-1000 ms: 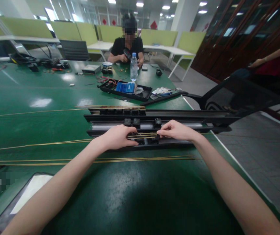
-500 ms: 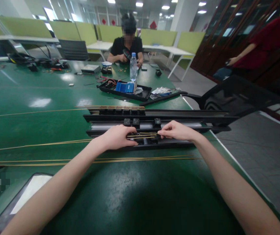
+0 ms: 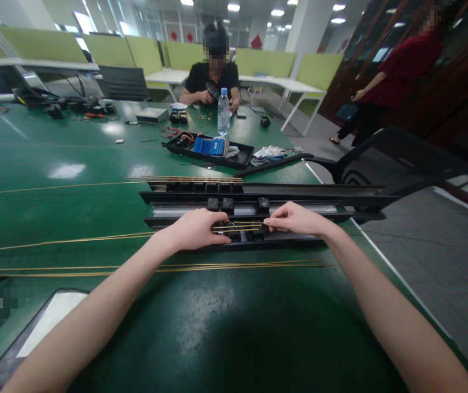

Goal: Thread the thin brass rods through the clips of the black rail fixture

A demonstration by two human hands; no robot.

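Note:
My left hand (image 3: 195, 229) lies over the nearest black rail (image 3: 291, 240), thumb and fingers bent around a small black block in its channel; the fingers partly hide the block. Thin brass-coloured rods (image 3: 240, 227) run from the left beneath this hand and along the channel. My right hand (image 3: 293, 219) pinches one thin rod between thumb and fingertips, close to another dark block (image 3: 258, 234). Behind both hands, a second rail holds several black blocks (image 3: 263, 205). More rods (image 3: 201, 179) rest along the blocks of the farthest rail.
Loose rods (image 3: 238, 266) lie on the green table (image 3: 217, 316) nearer to me. Farther back stand a black tray (image 3: 238, 159) of tools, a water bottle (image 3: 223, 112) and gloves (image 3: 270, 154). A person (image 3: 211, 76) sits opposite; another (image 3: 401, 71) walks at right. A chair (image 3: 406, 158) adjoins the table.
Both my hands stay in nearly the same place, with the rod still pinched on the right. The person in red has moved leftward in view.

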